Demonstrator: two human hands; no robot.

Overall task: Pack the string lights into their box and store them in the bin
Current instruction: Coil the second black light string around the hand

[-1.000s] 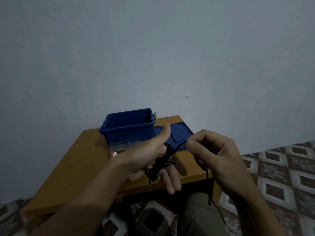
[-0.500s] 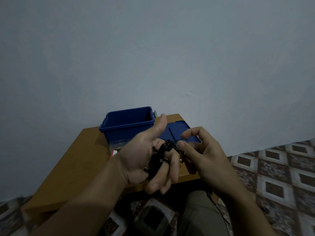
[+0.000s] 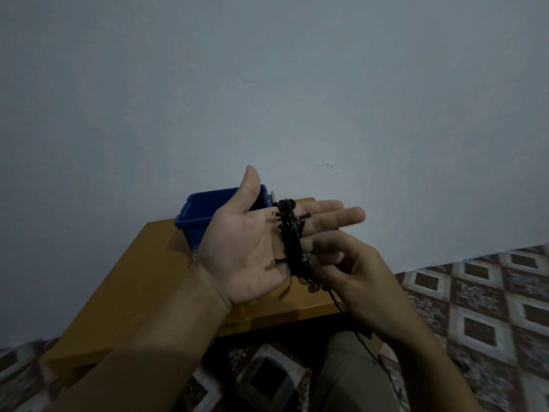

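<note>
the left hand (image 3: 243,248) is holding its fingers (image 3: 326,206) straight, side by side, as a spool for the string lights (image 3: 291,242) coiled round them; the right hand (image 3: 353,272) is pinching the loose strand, likely guiding another wrap.

Left hand (image 3: 249,251) held palm up, fingers straight, with black string lights (image 3: 291,239) coiled round those fingers; right hand (image 3: 353,275), fingers curled, pinches the strand at the coil's lower end, loose wire trailing below it; blue bin (image 3: 202,209) stands on the surface (image 3: 142,281) behind the left hand.
</note>
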